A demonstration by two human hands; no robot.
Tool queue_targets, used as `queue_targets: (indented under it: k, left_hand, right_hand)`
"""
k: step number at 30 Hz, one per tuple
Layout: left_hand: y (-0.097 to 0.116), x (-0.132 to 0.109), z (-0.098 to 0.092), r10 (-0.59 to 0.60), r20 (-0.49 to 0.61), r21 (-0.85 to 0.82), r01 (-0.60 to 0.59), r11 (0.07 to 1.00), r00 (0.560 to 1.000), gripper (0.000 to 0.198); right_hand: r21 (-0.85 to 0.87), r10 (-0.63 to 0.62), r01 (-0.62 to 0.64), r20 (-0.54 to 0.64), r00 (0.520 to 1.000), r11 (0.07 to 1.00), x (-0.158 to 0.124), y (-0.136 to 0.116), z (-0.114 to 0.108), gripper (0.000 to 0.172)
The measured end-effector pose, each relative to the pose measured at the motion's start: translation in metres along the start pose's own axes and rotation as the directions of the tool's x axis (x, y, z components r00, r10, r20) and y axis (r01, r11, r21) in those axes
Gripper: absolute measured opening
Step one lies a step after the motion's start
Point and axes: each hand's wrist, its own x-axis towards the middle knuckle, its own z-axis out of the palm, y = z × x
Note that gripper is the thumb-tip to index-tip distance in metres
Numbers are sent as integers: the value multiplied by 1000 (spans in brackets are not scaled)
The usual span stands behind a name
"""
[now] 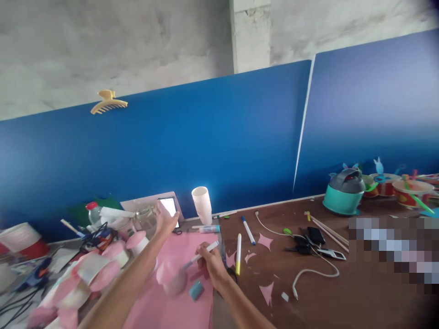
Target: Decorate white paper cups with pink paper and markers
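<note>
My left hand [166, 218] is stretched forward and closed around the lower part of a phone [168, 205] with a bright, lit screen. The phone stands upright near the blue partition. In my right hand [211, 264] is a marker pen [210, 247], gripped between the fingers and slanting down to the left. Close to its lower end is a blurred pink and whitish rounded object [167, 273], whose kind I cannot make out. A small teal piece [196, 290] rests beside it on the pink sheet [187, 315].
Pink and white paper cups [89, 269] crowd the left side. A white paper cup stack [202, 205] stands at the back. Markers [238, 253], pink scraps [266, 292], a white cable [317, 269] and keys [303, 248] lie rightward. A teal container [343, 198] stands behind.
</note>
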Motion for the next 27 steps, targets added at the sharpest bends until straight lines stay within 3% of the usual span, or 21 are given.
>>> queue_targets:
  k: [5, 7, 9, 13, 15, 16, 18, 20, 22, 25, 27]
  left_hand:
    - [-4, -47, -50, 166, -64, -64, -170, 983, 984, 68]
    - [-14, -80, -77, 239, -47, -253, -243, 936, 970, 49]
    - [-25, -119, -101, 295, 127, -364, -232, 902, 947, 32]
    - [-32, -190, -125, 340, 536, -488, -46, 872, 773, 31]
    - [-26, -214, -121, 359, 640, -470, -23, 882, 679, 30]
    - [-21, -221, -115, 359, 673, -420, -66, 905, 647, 27]
    - [-12, -229, -99, 434, 664, -378, -228, 897, 609, 17]
    - [-6, -231, -79, 574, 613, -430, -381, 819, 543, 19]
    - [-6, -231, -60, 664, 526, -452, -486, 748, 532, 24]
    - [-13, -232, -37, 703, 385, -432, -556, 710, 599, 21]
    - [-20, -234, -28, 742, 276, -429, -612, 664, 611, 23]
  right_hand:
    - [-35, -64, 64, 6, 998, 997, -1, -2, -2, 35]
    - [-62, -92, 92, 5, 996, 994, 0, -2, -6, 37]
    - [-93, -119, 118, 0, 993, 989, 2, -1, -10, 39]
    - [-163, -201, 192, -40, 979, 968, 5, 3, -15, 42]
    - [-215, -265, 246, -64, 962, 945, 5, 5, -17, 41]
    - [-248, -304, 278, -72, 950, 928, 5, 6, -17, 40]
    - [-330, -394, 350, -75, 916, 877, 5, 9, -18, 36]
    - [-425, -484, 418, -57, 873, 803, 4, 12, -21, 30]
    - [-522, -553, 462, -23, 833, 717, 3, 14, -24, 25]
    - [-653, -603, 470, 26, 797, 594, 4, 18, -31, 29]
    - [-723, -620, 452, 42, 784, 523, 5, 19, -35, 32]
